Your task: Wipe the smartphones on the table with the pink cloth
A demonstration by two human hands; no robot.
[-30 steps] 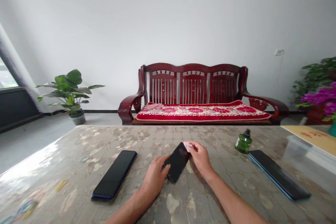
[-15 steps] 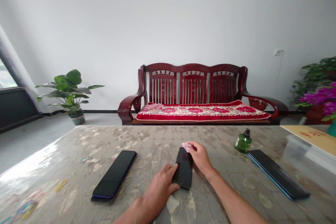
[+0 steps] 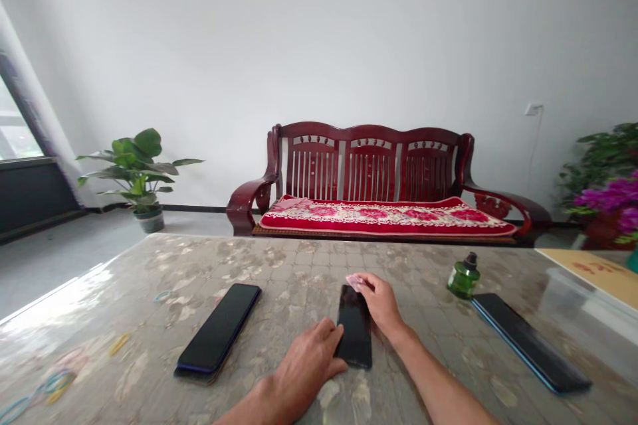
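A black smartphone lies screen up on the table in front of me. My left hand steadies it along its left edge, fingers curled and thumb at the lower corner. At the phone's top end my right hand pinches a small pale pink cloth, its fingers closed; whether the cloth touches the glass I cannot tell. To the left rests another dark phone with a blue edge, on top of something thin and dark. On the right lies a third phone, with a light-blue side.
A green bottle with a black top stands beside the right phone. Beyond it are a clear plastic box and a yellow board. Rubber bands lie at the left. A red wooden bench stands behind the table.
The camera view has shifted slightly. The phone under my hands has turned a little, its lower end going right. Both hands keep their hold on phone and cloth.
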